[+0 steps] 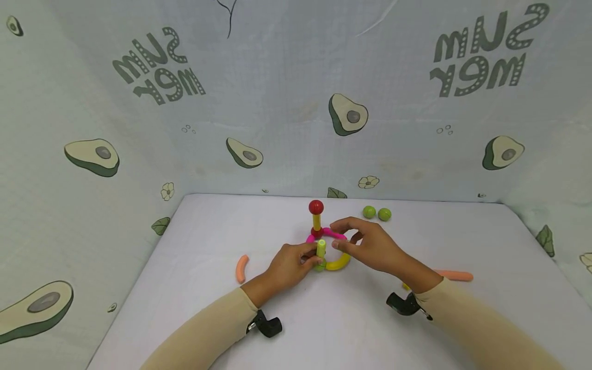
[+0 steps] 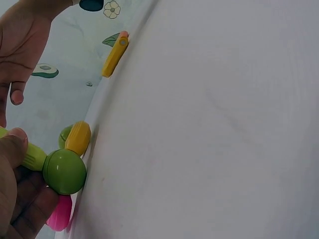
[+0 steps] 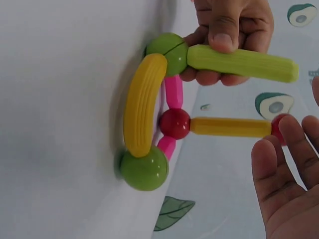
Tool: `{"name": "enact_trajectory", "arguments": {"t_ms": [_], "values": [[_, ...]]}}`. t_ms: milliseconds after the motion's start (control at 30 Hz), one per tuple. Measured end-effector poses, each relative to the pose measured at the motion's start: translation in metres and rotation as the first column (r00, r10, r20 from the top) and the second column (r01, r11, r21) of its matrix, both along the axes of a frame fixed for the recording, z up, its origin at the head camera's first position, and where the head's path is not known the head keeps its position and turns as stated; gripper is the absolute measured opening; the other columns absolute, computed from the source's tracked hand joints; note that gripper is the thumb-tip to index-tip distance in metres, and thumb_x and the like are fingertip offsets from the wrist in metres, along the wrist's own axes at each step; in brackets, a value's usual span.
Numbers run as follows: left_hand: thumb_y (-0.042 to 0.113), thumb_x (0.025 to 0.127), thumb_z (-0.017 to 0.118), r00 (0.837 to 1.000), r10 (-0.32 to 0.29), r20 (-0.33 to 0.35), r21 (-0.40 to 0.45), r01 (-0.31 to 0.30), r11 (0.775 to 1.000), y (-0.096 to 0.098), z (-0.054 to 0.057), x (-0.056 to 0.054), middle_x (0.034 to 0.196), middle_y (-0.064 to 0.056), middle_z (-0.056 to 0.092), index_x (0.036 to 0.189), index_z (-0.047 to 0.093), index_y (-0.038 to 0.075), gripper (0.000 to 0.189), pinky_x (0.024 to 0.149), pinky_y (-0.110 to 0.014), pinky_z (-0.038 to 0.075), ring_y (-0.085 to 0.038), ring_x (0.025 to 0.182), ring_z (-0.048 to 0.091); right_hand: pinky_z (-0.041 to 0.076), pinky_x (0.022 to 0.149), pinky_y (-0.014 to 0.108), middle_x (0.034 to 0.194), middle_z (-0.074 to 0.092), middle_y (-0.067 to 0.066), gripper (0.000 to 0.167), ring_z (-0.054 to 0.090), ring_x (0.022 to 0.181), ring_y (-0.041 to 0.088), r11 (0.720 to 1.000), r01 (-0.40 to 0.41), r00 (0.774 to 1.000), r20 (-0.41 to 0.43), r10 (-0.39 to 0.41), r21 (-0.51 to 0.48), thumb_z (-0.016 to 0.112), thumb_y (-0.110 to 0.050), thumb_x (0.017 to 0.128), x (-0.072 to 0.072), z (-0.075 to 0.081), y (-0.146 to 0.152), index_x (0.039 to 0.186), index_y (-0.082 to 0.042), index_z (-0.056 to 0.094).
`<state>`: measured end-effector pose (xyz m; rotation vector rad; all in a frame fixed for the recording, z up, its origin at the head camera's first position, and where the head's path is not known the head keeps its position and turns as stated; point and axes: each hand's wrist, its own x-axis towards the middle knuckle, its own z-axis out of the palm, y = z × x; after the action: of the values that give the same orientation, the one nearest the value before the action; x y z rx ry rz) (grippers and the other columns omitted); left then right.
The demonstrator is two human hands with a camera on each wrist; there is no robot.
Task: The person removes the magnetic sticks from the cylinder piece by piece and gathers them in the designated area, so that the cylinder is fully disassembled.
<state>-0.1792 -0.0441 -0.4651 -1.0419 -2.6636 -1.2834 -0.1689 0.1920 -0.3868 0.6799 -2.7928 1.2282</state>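
A ring of magnetic building pieces lies on the white table, made of a yellow curved stick (image 3: 143,104), pink curved sticks (image 3: 174,92), green balls and a red ball (image 3: 175,123). From that red ball rises a yellow stick (image 3: 231,127), topped by another red ball (image 1: 316,207). My left hand (image 1: 289,264) pinches a light green stick (image 3: 254,64) that stands upright on the near green ball (image 3: 174,54). Over the ring's right side, my right hand (image 1: 372,245) is held with fingers apart and nothing between them. A second green ball (image 3: 144,169) joins the yellow curve's other end.
Two loose green balls (image 1: 384,214) lie behind the right hand. An orange curved stick (image 1: 241,269) is left of the ring. Beyond the right forearm lies an orange stick (image 1: 458,276), with a yellow piece (image 1: 405,286) partly hidden by the arm. A printed cloth (image 1: 296,103) hangs behind the table.
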Motion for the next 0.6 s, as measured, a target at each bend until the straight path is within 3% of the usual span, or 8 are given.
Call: {"name": "enact_trajectory", "arguments": {"t_ms": [167, 367, 600], "values": [[0.018, 0.095, 0.074, 1.000, -0.010, -0.015, 0.015, 0.010, 1.000, 0.000, -0.002, -0.001, 0.109, -0.003, 0.076, 0.123, 0.071, 0.006, 0.031, 0.082, -0.016, 0.054, -0.005, 0.095, 0.070, 0.057, 0.084, 0.038, 0.116, 0.072, -0.002, 0.037, 0.063, 0.108, 0.026, 0.997, -0.058, 0.998, 0.026, 0.059, -0.050, 0.080, -0.017, 0.092, 0.005, -0.008, -0.010, 0.126, -0.013, 0.069], [0.015, 0.095, 0.074, 0.999, -0.014, -0.045, 0.024, 0.015, 1.000, -0.001, -0.004, -0.001, 0.108, -0.002, 0.076, 0.121, 0.071, 0.006, 0.027, 0.079, -0.017, 0.055, -0.007, 0.093, 0.071, 0.056, 0.081, 0.032, 0.113, 0.069, -0.004, 0.037, 0.063, 0.107, 0.030, 0.996, -0.073, 0.997, 0.018, 0.073, -0.049, 0.079, -0.012, 0.091, 0.008, -0.013, -0.020, 0.127, -0.014, 0.071], [0.014, 0.095, 0.075, 1.000, -0.012, -0.021, 0.030, 0.013, 0.999, -0.002, -0.004, 0.001, 0.110, -0.002, 0.076, 0.125, 0.071, 0.006, 0.030, 0.080, -0.017, 0.055, -0.007, 0.094, 0.071, 0.055, 0.078, 0.030, 0.104, 0.069, -0.008, 0.031, 0.063, 0.098, 0.018, 0.999, -0.050, 0.999, 0.000, 0.050, -0.009, 0.080, -0.010, 0.090, 0.010, -0.015, -0.026, 0.120, -0.016, 0.074]]}}
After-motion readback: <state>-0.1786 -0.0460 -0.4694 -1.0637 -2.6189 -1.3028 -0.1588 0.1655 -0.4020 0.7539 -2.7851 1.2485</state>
